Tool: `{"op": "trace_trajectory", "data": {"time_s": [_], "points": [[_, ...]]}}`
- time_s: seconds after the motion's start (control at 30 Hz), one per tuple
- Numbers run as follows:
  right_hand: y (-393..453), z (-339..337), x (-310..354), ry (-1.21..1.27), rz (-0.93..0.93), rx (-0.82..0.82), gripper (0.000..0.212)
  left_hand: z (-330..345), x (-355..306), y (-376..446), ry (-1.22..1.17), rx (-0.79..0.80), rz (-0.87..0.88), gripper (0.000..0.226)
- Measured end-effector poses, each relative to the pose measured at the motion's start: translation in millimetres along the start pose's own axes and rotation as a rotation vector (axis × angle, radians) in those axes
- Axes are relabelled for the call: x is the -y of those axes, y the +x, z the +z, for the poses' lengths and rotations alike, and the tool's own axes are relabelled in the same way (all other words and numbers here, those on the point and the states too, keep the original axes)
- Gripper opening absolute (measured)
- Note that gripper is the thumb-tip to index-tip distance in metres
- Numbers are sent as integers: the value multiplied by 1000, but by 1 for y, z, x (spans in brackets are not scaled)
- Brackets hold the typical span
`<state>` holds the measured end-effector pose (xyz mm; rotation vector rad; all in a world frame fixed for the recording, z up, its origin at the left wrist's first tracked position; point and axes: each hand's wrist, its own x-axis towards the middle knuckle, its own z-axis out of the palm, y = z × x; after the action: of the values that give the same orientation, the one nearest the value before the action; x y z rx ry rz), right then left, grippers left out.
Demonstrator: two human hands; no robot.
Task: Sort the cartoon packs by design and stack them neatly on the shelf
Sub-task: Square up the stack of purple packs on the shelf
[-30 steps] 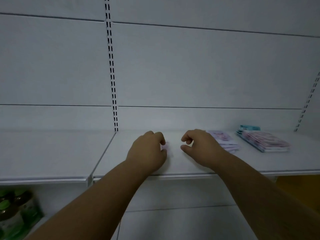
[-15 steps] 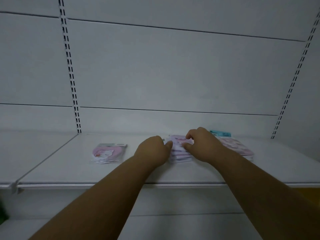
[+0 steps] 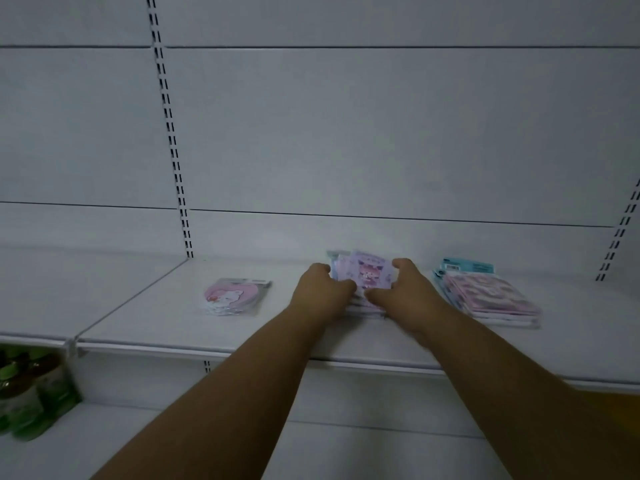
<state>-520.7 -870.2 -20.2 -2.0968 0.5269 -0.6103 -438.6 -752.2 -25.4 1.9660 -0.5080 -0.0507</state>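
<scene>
White shelf (image 3: 145, 327); left hand (image 3: 320, 294) and right hand (image 3: 403, 292) curl round the purple pack stack (image 3: 370, 271) between them

The shelf (image 3: 145, 317) and the panels behind it are plain white-grey, crossed by dark slotted uprights (image 3: 169, 126). The pack at the left (image 3: 235, 295) is pink with a white cartoon face. The middle stack (image 3: 367, 271) is lilac with a pink-haired figure on top. The right stack (image 3: 491, 296) is pink-patterned, with a teal pack (image 3: 465, 265) behind it. Green bottles (image 3: 31, 393) stand below.
</scene>
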Motion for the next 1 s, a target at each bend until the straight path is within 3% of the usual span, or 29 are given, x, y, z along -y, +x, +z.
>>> {"op": "trace_trajectory", "data": {"time_s": [0.07,0.13,0.27,0.53,0.63,0.77,0.93,1.0], "points": [[-6,7,2,134,-17,-10,64,-4,4,1,-120,5,8,33],[-9,14,5,172,-55,-16,55,-10,8,1,-173,8,58,27],[-9,22,16,327,24,-23,46,-19,15,-4,-273,101,177,44],[-22,39,26,410,-38,-219,47,-26,12,-18,-404,166,409,47],[-26,41,27,537,2,-163,44,-26,16,-16,-401,197,320,46],[-32,47,25,382,-48,-90,45,-28,20,-16,-456,344,350,40],[-37,36,21,91,-167,-40,61,-39,26,-11,-276,441,445,61],[-40,30,15,3,-194,-8,53,-41,30,-9,-158,442,445,61]]}}
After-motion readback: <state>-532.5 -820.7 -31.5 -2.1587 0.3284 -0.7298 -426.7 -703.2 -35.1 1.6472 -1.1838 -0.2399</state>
